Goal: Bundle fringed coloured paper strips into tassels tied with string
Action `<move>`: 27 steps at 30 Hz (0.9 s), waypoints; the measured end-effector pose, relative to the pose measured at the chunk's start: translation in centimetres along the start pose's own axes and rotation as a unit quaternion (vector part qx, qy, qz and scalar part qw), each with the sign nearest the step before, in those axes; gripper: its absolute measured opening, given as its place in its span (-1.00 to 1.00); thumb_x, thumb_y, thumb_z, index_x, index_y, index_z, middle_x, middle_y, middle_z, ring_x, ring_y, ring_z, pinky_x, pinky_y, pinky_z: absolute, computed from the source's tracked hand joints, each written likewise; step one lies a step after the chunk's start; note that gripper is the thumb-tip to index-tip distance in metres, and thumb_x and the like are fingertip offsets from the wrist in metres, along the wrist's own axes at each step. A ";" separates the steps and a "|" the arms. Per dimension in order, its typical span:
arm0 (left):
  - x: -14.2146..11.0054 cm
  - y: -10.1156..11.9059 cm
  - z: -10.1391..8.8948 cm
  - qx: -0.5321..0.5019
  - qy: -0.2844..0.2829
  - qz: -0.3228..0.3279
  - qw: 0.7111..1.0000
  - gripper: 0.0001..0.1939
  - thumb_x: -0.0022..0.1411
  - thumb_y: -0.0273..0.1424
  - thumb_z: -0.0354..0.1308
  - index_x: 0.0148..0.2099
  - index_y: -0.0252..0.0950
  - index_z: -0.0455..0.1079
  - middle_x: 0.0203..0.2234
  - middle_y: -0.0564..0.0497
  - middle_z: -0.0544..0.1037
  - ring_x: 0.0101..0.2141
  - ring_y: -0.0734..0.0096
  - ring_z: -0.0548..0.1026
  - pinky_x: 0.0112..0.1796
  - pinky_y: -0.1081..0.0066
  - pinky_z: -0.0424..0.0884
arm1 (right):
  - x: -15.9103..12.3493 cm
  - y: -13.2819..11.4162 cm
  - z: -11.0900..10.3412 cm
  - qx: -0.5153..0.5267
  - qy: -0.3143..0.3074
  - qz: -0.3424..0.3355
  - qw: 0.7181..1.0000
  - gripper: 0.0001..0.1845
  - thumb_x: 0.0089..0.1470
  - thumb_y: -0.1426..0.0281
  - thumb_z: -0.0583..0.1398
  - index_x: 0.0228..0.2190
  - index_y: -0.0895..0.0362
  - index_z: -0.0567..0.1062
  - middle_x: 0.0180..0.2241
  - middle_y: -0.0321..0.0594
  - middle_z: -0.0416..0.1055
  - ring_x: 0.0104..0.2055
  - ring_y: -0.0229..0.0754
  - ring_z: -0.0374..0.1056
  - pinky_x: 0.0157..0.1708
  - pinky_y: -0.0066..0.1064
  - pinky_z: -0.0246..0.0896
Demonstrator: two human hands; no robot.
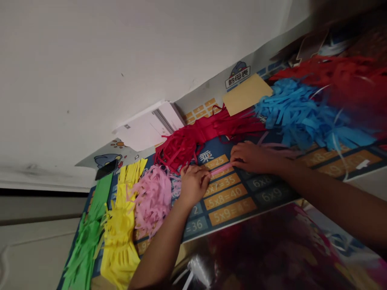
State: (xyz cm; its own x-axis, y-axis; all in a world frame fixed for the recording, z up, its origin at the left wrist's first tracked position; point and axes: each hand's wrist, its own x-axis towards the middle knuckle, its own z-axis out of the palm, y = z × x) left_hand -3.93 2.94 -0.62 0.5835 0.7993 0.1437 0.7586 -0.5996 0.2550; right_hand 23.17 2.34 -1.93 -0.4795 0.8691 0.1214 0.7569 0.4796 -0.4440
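A narrow pink strip (222,168), seemingly paper or thin fabric, stretches between my two hands over the printed table mat (267,197). My left hand (194,183) has its fingers closed on the strip's left end, beside a fluffy heap of pink fringe (154,197). At the strip's right end my right hand (245,157) pinches it, and loose pink strands (279,150) trail out behind that hand. Whether the heap, the strip and the strands are one piece is hidden by my fingers. Dark red fringe (178,149) lies just beyond my left hand.
Green fringe (90,229) and yellow fringe (121,233) lie at the left. Blue fringe (298,110) and bright red fringe (341,76) are piled at the right. A yellow card (246,94) and white cards (148,127) sit near the wall (121,52). A shiny bag (256,249) is in front.
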 end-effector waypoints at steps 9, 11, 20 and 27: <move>0.3 0.1 0.5 -0.018 0.010 -0.025 0.999 -0.80 0.33 -0.34 0.10 -0.32 -0.26 0.49 -0.34 -0.06 0.54 -0.19 0.14 0.42 -0.11 0.11 0.26 | -0.1 0.3 0.9 0.018 0.024 0.029 0.999 -0.80 0.20 0.33 0.16 -0.39 0.12 0.54 -0.24 -0.14 0.44 -0.19 -0.07 0.32 -0.17 -0.24 0.06; 0.3 0.0 0.5 -0.009 0.007 -0.026 1.000 -0.80 0.32 -0.33 0.11 -0.34 -0.27 0.48 -0.34 -0.07 0.54 -0.20 0.13 0.41 -0.10 0.10 0.25 | 0.0 0.3 1.0 0.020 0.029 0.039 0.999 -0.80 0.18 0.34 0.17 -0.43 0.13 0.53 -0.28 -0.15 0.44 -0.22 -0.08 0.32 -0.19 -0.24 0.06; 0.5 0.1 0.6 0.022 -0.002 -0.021 1.000 -0.78 0.32 -0.29 0.13 -0.34 -0.26 0.47 -0.35 -0.06 0.52 -0.21 0.13 0.40 -0.09 0.07 0.22 | 0.0 0.1 1.3 0.008 0.049 0.049 0.998 -0.83 0.11 0.36 0.20 -0.50 0.12 0.48 -0.33 -0.18 0.42 -0.28 -0.10 0.30 -0.26 -0.27 0.04; 0.2 -0.5 0.1 0.014 0.026 0.017 0.999 -0.90 0.31 -0.40 0.19 -0.17 -0.16 0.54 -0.26 0.00 0.58 -0.14 0.18 0.41 -0.06 0.08 0.19 | 0.1 0.9 1.5 0.000 0.044 0.058 0.997 -0.92 0.09 0.37 0.23 -0.41 0.12 0.50 -0.31 -0.18 0.43 -0.25 -0.09 0.30 -0.25 -0.30 0.03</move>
State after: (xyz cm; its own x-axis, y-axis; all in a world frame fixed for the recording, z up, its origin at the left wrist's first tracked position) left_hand -4.23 3.39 -0.84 0.5935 0.7792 0.2015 0.7472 -0.6265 0.2219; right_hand 23.18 2.65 -3.63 -0.3483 0.9259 0.1465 0.8047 0.3755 -0.4598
